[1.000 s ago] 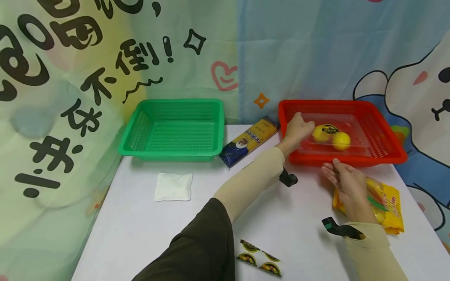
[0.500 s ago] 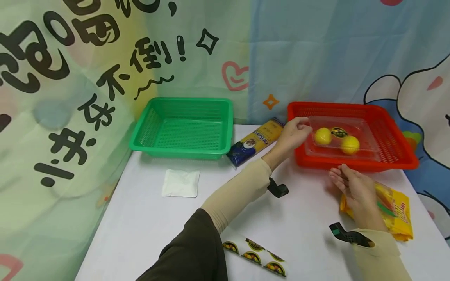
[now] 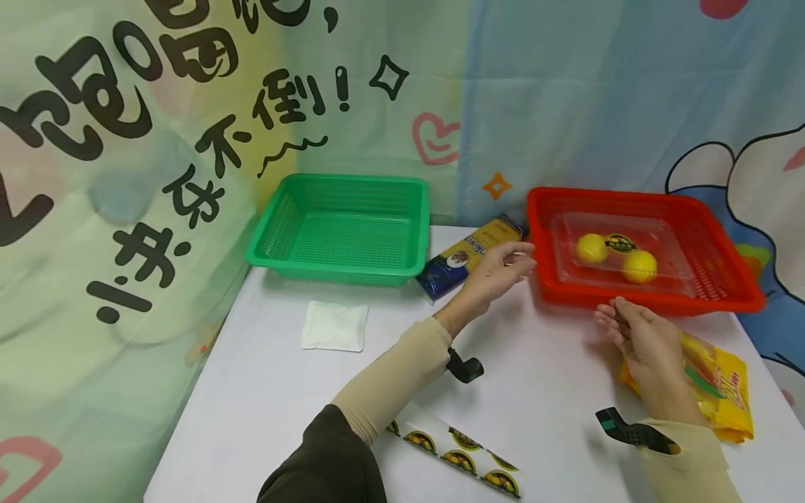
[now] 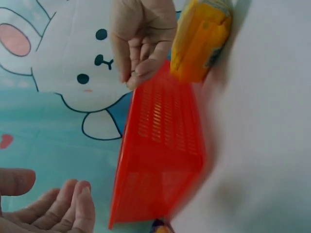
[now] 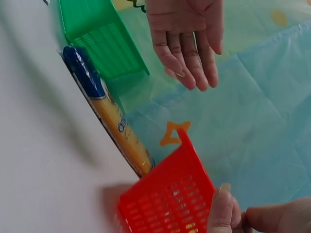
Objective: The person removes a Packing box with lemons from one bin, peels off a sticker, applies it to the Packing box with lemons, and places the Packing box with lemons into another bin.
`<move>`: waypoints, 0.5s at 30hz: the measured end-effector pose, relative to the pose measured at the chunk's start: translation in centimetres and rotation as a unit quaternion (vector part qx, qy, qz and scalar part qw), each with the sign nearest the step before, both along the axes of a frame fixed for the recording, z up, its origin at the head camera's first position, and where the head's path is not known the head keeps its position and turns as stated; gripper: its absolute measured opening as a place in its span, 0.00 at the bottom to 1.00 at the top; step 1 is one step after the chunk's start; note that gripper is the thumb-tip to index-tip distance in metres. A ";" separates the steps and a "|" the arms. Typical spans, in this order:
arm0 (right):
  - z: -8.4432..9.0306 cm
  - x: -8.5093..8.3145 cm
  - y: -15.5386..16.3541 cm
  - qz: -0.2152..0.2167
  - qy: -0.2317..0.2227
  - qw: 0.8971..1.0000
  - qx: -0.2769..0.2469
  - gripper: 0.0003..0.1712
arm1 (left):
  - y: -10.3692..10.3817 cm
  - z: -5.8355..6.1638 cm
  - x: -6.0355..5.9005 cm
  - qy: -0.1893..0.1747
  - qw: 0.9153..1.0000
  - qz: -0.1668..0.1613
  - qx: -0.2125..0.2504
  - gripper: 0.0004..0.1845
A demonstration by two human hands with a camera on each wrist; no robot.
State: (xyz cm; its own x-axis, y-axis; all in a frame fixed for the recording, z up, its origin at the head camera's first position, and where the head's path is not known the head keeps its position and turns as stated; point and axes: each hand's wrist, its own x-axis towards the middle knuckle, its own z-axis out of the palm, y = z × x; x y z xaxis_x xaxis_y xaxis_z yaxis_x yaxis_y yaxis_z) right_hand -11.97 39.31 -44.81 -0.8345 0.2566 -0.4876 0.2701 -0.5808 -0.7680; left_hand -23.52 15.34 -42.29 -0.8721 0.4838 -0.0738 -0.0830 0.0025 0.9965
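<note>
A clear plastic box (image 3: pixel 666 269) lies in the red basket (image 3: pixel 742 297). Two yellow balls (image 3: pixel 639 267) show through it, and a dark round sticker (image 3: pixel 620 243) with yellow print is on its top. My left hand (image 3: pixel 497 272) hovers left of the red basket, over the pasta packet (image 3: pixel 468 255), its fingers loosely extended and holding nothing. By the basket's front rim, my right hand (image 3: pixel 648 342) has relaxed, slightly bent fingers with nothing visible in them; whether it touches the rim is unclear. Behind it lies a yellow bag (image 3: pixel 723 388), partly covered by that hand.
A green basket (image 3: pixel 342 276) stands at the back left. In front of it sits a flat white packet (image 3: pixel 335 326). A strip of round stickers (image 3: pixel 462 454) lies near the front of the white table (image 3: pixel 251 419), partly under the left sleeve. A printed curtain (image 3: pixel 534 91) hangs behind.
My left hand has let go of the clear box and drawn back left, away from the red basket. The box stays in the basket; my right hand has barely moved. The head view has shifted left.
</note>
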 end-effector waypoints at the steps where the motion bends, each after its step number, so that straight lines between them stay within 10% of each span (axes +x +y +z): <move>1: 0.0 0.0 -0.2 0.005 0.003 1.000 0.004 0.18 | -0.4 -0.1 0.2 0.003 1.000 0.000 0.003 0.17; 15: -0.5 -0.4 -2.8 0.058 0.059 0.995 0.057 0.16 | -6.3 -1.7 2.2 0.062 0.998 0.015 -0.004 0.15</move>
State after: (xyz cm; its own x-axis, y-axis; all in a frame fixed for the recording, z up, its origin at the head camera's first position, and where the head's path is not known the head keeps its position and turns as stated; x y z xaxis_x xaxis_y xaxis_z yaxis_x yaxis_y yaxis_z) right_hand -12.36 36.48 -45.28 -0.9116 0.2029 -0.3576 0.2343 -0.4585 -0.8572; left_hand -21.31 9.03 -43.98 -0.8890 0.4567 0.0312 0.0401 0.0097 0.9992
